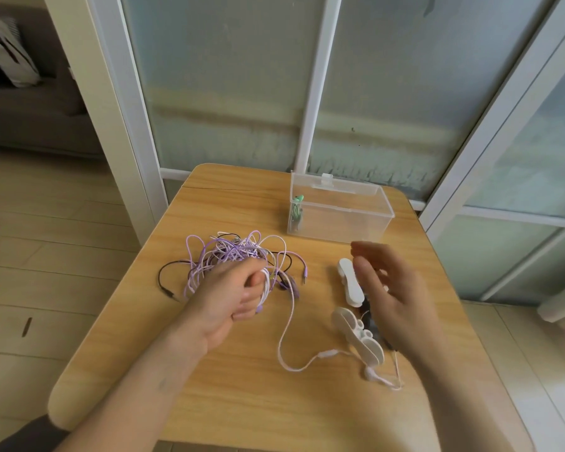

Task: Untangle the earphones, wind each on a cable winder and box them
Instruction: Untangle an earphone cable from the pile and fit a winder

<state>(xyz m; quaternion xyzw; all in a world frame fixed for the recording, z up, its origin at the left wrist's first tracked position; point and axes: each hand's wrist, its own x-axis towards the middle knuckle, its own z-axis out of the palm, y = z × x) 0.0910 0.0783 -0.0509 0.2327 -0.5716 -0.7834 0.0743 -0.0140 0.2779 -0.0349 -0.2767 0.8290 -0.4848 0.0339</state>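
Note:
A tangle of purple, white and black earphone cables point(232, 252) lies on the wooden table point(242, 380). My left hand point(232, 295) is closed on a bundle of its purple and white strands at the tangle's near edge. One pale pink cable point(291, 331) trails from that hand toward the white cable winders point(356, 331). Another white winder point(349, 282) lies just beyond them. My right hand point(392, 291) hovers over the winders with fingers spread, holding nothing. A clear plastic box point(340, 213) stands open at the back, with a wound green earphone point(297, 210) in its left end.
The table is small with rounded corners, and its edges are close on every side. Glass doors with white frames stand right behind it. A black plug end point(168, 291) lies left of the tangle.

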